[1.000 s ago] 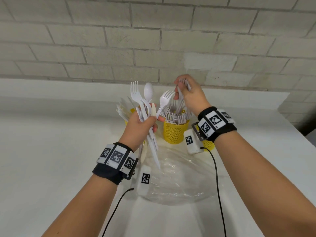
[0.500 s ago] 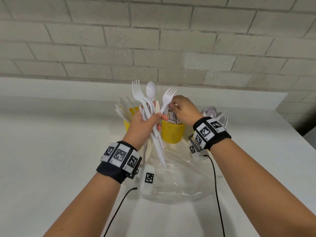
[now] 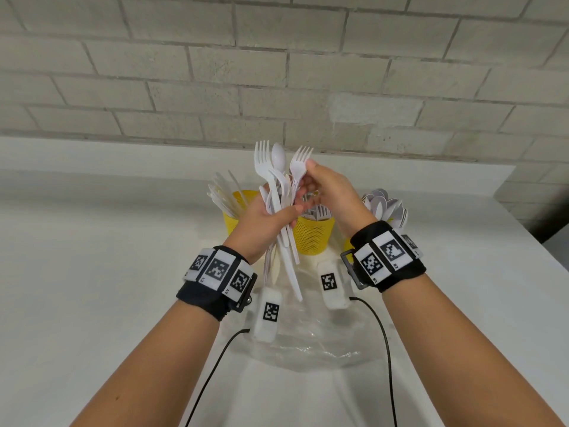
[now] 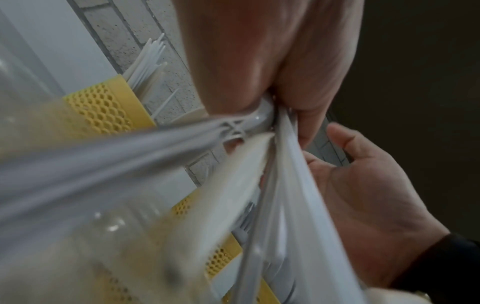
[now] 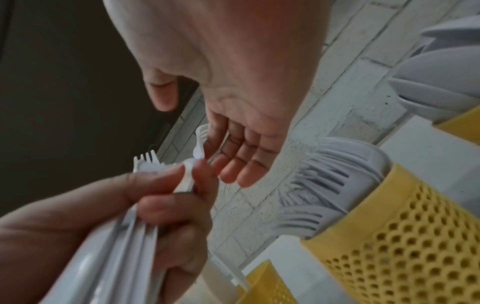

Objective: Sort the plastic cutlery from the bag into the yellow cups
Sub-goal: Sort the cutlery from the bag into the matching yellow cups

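My left hand (image 3: 264,220) grips a bundle of white plastic cutlery (image 3: 278,186), forks, a spoon and knives, raised over the cups. My right hand (image 3: 323,186) reaches the bundle's rightmost fork (image 3: 300,161). In the right wrist view its fingers (image 5: 233,164) lie loosely straight against that fork (image 5: 200,135), thumb apart. Three yellow mesh cups stand behind: the left cup (image 3: 235,214) holds knives, the middle cup (image 3: 314,238) forks. The right cup (image 5: 462,127) holds spoons (image 3: 385,204) and is mostly hidden by my right wrist. The clear bag (image 3: 308,343) lies crumpled below my wrists.
The white table (image 3: 92,272) runs to a brick wall (image 3: 277,87) right behind the cups. Its right edge (image 3: 538,241) is near the spoon cup. Black cables trail from both wrist cameras across the bag.
My right hand came down from above the fork cup, where it held a piece, and moved left to the bundle's rightmost fork. The left hand stayed raised with the bundle.
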Action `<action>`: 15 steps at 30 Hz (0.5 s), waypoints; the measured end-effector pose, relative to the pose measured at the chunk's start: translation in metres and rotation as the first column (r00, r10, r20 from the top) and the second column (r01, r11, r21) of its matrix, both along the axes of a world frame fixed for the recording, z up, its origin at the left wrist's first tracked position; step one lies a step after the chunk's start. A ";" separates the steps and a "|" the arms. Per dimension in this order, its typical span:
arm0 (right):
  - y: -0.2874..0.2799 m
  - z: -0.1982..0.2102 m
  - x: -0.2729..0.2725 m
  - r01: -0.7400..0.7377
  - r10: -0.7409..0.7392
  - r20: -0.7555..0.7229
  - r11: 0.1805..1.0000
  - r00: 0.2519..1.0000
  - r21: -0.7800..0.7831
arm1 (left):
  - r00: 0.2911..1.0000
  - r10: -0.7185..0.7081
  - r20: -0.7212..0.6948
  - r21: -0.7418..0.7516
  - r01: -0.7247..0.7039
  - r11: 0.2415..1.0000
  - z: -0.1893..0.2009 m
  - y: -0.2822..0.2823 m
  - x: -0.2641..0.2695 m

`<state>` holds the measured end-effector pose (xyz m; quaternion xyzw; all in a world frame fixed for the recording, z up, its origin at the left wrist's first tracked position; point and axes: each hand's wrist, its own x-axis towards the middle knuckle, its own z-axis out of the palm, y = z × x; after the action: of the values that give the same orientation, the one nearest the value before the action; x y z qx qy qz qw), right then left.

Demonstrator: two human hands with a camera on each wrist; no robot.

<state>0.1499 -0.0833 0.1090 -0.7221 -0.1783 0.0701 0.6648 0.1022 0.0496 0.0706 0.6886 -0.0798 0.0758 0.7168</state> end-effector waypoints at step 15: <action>-0.008 -0.003 -0.004 -0.058 0.057 -0.056 0.998 0.997 -0.019 | 0.992 -0.119 -0.030 -0.018 0.119 0.993 0.003 0.000 -0.005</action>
<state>0.1459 -0.0914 0.1058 -0.7212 -0.1798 0.1111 0.6597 0.0971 0.0495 0.0731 0.6780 -0.1089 0.0229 0.7266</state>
